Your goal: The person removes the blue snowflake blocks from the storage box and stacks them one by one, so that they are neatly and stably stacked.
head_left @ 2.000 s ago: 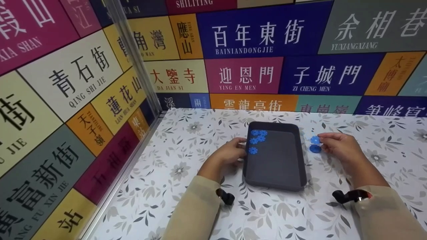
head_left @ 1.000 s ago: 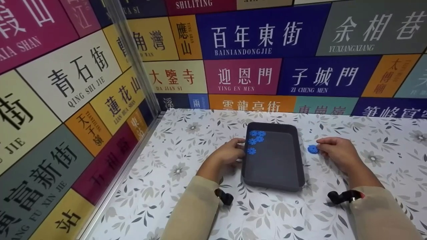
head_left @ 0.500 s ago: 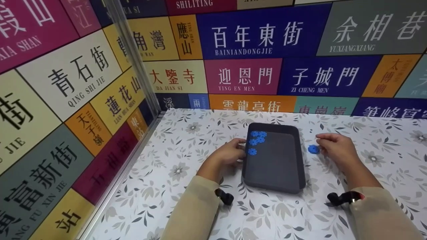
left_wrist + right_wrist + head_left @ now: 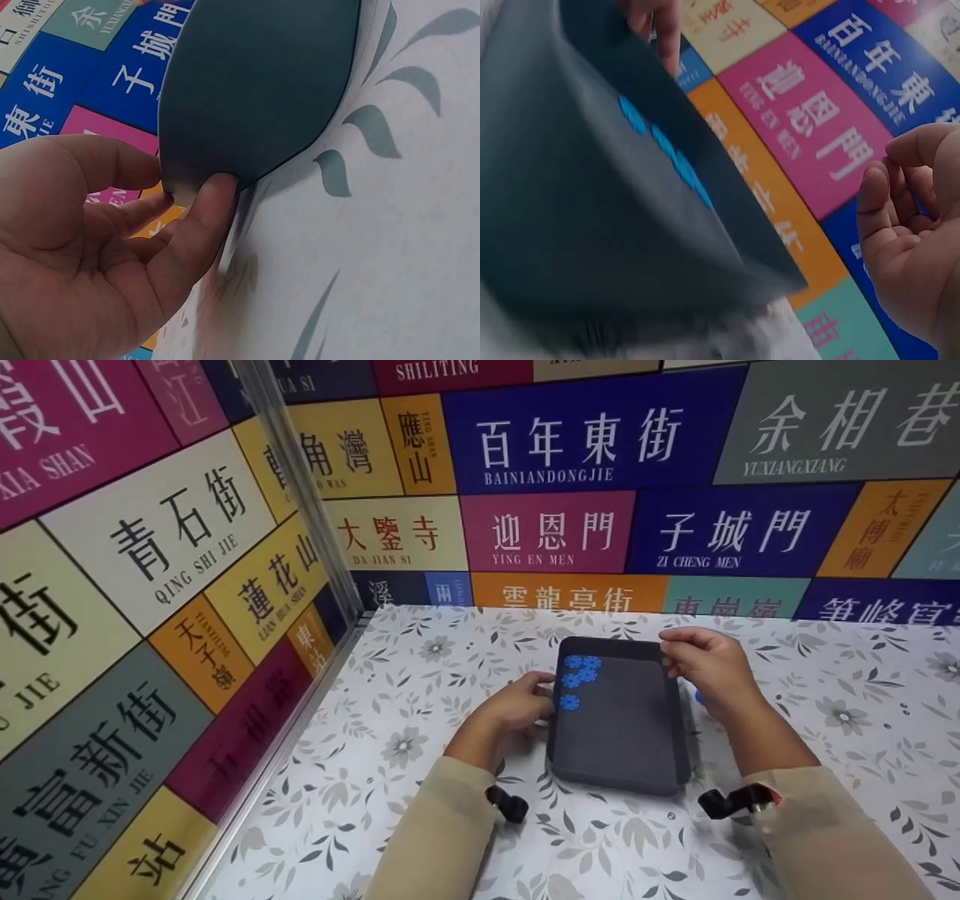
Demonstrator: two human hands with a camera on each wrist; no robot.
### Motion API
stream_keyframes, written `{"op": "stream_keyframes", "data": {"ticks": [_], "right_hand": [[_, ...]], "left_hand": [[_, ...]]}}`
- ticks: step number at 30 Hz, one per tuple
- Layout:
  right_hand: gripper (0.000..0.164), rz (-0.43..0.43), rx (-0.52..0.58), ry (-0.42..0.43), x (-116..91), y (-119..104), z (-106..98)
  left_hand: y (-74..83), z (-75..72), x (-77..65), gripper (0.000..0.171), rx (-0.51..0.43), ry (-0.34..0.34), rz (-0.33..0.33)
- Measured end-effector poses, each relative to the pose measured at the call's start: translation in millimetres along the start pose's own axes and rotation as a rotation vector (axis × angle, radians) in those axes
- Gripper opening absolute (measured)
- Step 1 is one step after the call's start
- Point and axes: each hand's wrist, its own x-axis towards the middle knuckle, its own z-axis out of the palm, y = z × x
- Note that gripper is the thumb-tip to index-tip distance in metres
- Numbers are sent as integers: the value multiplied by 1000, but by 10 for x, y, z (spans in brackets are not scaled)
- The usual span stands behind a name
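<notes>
A dark grey rectangular tray (image 4: 622, 727) lies on the table, with several blue flower-shaped discs (image 4: 570, 703) flat inside along its left side. My left hand (image 4: 517, 705) holds the tray's left wall; in the left wrist view the thumb and fingers of that hand (image 4: 112, 255) pinch its edge. Over the tray's far right rim is my right hand (image 4: 709, 667). In the right wrist view its thumb and fingertips meet in a curl, with nothing visible between them. A blue disc (image 4: 700, 696) on the table right of the tray is mostly hidden by the right hand.
A white tablecloth (image 4: 360, 802) with a grey leaf print covers the table. Walls with colourful sign panels (image 4: 547, 532) rise at the back and left, joined at a metal corner strip (image 4: 315, 517). Each wrist wears a black camera mount (image 4: 510, 804).
My right hand lowered its blue disc onto the other beside the tray, came away with none visible, then moved left to the tray's right rim. My left hand stays at the tray.
</notes>
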Motion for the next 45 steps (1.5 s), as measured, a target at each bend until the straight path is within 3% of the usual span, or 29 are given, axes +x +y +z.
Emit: {"op": "stream_keyframes", "data": {"ticks": [4, 13, 22, 30, 34, 40, 45], "right_hand": [[8, -4, -3, -58, 58, -57, 233], [16, 97, 76, -120, 364, -112, 615], [10, 146, 78, -46, 644, 91, 827], [26, 130, -123, -16, 710, 423, 774], [34, 119, -200, -57, 705, 515, 724], [33, 73, -430, -139, 693, 593, 694], [36, 47, -604, -216, 680, 619, 705]], "left_hand": [[-3, 3, 6, 65, -18, -17, 13], [-6, -4, 16, 65, -14, -26, 20], [-15, -21, 6, 65, 44, -5, 38], [8, -12, 8, 64, 76, 21, 14], [7, -9, 8, 65, 59, 11, 21], [-13, -16, 22, 65, 5, -25, 34], [-2, -36, 18, 67, 59, -24, 26]]}}
